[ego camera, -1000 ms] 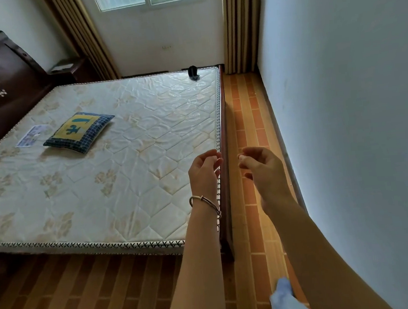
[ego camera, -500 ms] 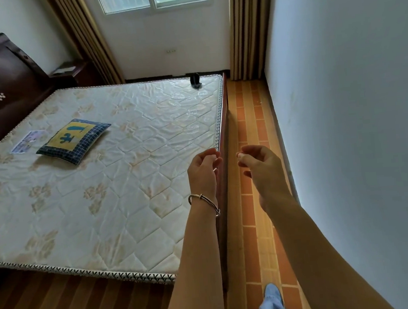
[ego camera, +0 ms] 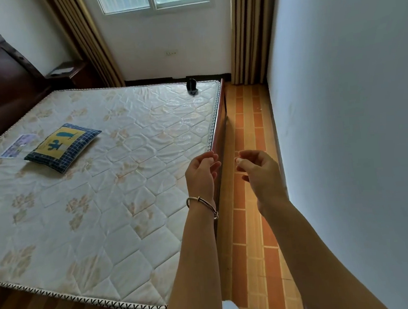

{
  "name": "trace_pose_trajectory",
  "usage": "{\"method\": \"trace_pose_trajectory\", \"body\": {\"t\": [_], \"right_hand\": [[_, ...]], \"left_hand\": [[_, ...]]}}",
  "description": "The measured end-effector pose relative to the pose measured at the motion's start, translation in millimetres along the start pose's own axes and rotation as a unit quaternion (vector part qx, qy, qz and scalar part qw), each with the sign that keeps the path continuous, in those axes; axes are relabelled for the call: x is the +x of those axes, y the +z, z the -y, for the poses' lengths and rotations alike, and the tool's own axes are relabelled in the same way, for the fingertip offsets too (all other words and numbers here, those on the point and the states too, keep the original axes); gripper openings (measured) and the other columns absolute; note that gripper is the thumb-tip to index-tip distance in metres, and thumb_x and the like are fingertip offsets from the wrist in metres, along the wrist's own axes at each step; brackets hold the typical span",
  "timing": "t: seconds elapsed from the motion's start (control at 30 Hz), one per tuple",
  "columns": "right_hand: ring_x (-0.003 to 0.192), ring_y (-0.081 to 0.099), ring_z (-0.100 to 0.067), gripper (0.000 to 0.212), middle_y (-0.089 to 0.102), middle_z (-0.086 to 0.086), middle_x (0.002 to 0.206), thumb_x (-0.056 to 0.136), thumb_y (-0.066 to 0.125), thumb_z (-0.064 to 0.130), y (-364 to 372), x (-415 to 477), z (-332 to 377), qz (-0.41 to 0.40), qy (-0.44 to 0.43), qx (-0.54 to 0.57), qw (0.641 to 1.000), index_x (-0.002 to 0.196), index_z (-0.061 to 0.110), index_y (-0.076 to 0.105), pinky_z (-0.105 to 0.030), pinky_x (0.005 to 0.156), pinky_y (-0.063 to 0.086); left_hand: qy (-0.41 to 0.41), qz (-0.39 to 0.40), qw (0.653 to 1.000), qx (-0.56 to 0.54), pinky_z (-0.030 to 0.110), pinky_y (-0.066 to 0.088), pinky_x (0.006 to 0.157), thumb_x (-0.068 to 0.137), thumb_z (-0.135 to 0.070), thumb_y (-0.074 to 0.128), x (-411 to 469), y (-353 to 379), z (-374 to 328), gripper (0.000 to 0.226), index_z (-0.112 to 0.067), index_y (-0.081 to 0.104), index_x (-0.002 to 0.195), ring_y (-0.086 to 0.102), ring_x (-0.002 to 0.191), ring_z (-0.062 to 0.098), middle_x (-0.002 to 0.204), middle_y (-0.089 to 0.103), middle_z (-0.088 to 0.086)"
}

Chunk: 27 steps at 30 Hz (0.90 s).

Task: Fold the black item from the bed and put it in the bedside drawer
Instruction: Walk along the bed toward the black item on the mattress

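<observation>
A small black item (ego camera: 191,86) lies bunched at the far right corner of the bare quilted mattress (ego camera: 116,176). The dark wooden bedside cabinet (ego camera: 72,75) stands beyond the headboard at the far left, by the curtain; its drawer front is not visible. My left hand (ego camera: 202,174), with a bangle on the wrist, hovers over the bed's right edge, fingers loosely curled and holding nothing. My right hand (ego camera: 258,171) is raised beside it over the floor strip, fingers also curled and holding nothing. Both hands are far short of the black item.
A blue and yellow pillow (ego camera: 61,147) and a printed paper (ego camera: 17,146) lie on the left of the mattress. A narrow strip of brick-pattern floor (ego camera: 247,130) runs between the bed's wooden side rail (ego camera: 220,128) and the right wall. Curtains flank the window ahead.
The view has moved forward along the bed's right side, so the black item and far wall look nearer. Both hands keep the same raised, loosely curled pose.
</observation>
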State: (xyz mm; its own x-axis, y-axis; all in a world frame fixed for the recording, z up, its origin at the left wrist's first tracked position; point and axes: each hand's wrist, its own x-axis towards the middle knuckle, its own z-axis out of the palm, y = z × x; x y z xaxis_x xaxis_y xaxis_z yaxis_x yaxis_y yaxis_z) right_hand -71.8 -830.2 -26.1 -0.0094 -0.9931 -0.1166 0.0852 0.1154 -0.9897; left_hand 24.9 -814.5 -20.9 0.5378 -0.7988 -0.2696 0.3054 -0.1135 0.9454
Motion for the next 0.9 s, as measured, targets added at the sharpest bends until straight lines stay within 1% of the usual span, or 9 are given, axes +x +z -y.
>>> {"method": "trace_pose_trajectory", "body": {"t": [0.07,0.17,0.23,0.33,0.43,0.53,0.6,0.67,0.9], "right_hand": [[0.087,0.060,-0.009,0.010,0.062,0.006,0.095,0.090,0.058,0.018,-4.3,12.2,1.3,-0.003,0.001,-0.004,1.000,0.099,0.021,0.060,-0.009,0.062,0.045],[0.091,0.060,-0.011,0.010,0.063,0.003,0.100,0.090,0.058,0.018,-7.7,30.7,1.5,-0.005,0.006,-0.008,1.000,0.100,0.021,0.060,-0.010,0.066,0.045],[0.088,0.060,-0.009,0.010,0.062,0.006,0.097,0.091,0.058,0.018,-8.4,44.3,1.6,-0.005,0.006,-0.007,1.000,0.100,0.022,0.060,-0.007,0.064,0.046],[0.082,0.059,-0.006,0.009,0.060,0.011,0.089,0.091,0.058,0.018,-8.0,64.8,0.5,-0.008,0.008,0.000,1.000,0.097,0.023,0.059,-0.005,0.054,0.047],[0.083,0.059,-0.006,0.009,0.060,0.013,0.088,0.090,0.059,0.018,-3.6,87.3,1.7,-0.012,0.007,-0.001,1.000,0.093,0.026,0.058,-0.007,0.057,0.045],[0.081,0.059,-0.005,0.008,0.059,0.012,0.087,0.091,0.058,0.018,6.4,115.4,5.6,-0.012,0.001,-0.002,1.000,0.096,0.024,0.058,-0.002,0.050,0.046],[0.080,0.058,-0.005,0.008,0.059,0.011,0.088,0.091,0.058,0.019,15.2,133.7,9.3,-0.015,-0.004,-0.007,1.000,0.098,0.023,0.058,0.001,0.049,0.044],[0.081,0.058,-0.006,0.008,0.060,0.010,0.089,0.091,0.058,0.019,25.3,153.7,13.2,-0.018,-0.007,-0.016,1.000,0.097,0.024,0.058,0.001,0.049,0.045],[0.074,0.058,-0.004,0.008,0.058,0.012,0.084,0.092,0.057,0.018,60.4,219.5,20.5,-0.027,-0.006,-0.013,1.000,0.099,0.019,0.057,0.001,0.044,0.042]], "left_hand": [[0.000,-0.001,1.000,0.005,0.024,0.046,0.074,0.088,-0.008,0.046,9.5,10.7,1.3,0.020,-0.021,0.061,0.083,0.062,0.091,0.015,0.089,0.066,-0.003],[-0.004,-0.003,1.000,0.013,0.025,0.047,0.075,0.088,-0.009,0.047,24.2,24.1,4.0,0.020,-0.022,0.061,0.083,0.062,0.093,0.017,0.090,0.066,-0.003],[-0.005,-0.001,1.000,0.013,0.025,0.046,0.075,0.088,-0.009,0.047,35.3,32.1,3.9,0.020,-0.021,0.061,0.083,0.062,0.094,0.017,0.090,0.066,-0.003],[-0.009,0.002,1.000,0.012,0.026,0.046,0.075,0.088,-0.008,0.046,54.2,44.3,2.6,0.019,-0.020,0.061,0.084,0.061,0.095,0.018,0.091,0.065,-0.003],[-0.009,0.007,1.000,0.010,0.026,0.046,0.075,0.089,-0.008,0.045,77.0,56.9,-0.1,0.021,-0.021,0.060,0.083,0.061,0.095,0.019,0.090,0.065,-0.003],[-0.014,0.015,1.000,0.009,0.025,0.046,0.074,0.089,-0.008,0.045,106.8,70.9,-3.5,0.022,-0.021,0.060,0.081,0.061,0.094,0.019,0.088,0.064,-0.004],[-0.016,0.020,1.000,0.014,0.026,0.046,0.075,0.089,-0.008,0.045,127.0,78.3,-7.0,0.021,-0.021,0.060,0.081,0.061,0.094,0.019,0.088,0.064,-0.003],[-0.016,0.024,0.999,0.014,0.026,0.047,0.076,0.088,-0.008,0.046,148.3,84.3,-12.5,0.021,-0.022,0.061,0.082,0.062,0.094,0.019,0.089,0.065,-0.003],[-0.013,0.039,0.999,0.016,0.024,0.046,0.073,0.088,-0.008,0.045,222.4,95.1,-32.9,0.021,-0.021,0.061,0.082,0.061,0.090,0.015,0.089,0.065,-0.004]]}}
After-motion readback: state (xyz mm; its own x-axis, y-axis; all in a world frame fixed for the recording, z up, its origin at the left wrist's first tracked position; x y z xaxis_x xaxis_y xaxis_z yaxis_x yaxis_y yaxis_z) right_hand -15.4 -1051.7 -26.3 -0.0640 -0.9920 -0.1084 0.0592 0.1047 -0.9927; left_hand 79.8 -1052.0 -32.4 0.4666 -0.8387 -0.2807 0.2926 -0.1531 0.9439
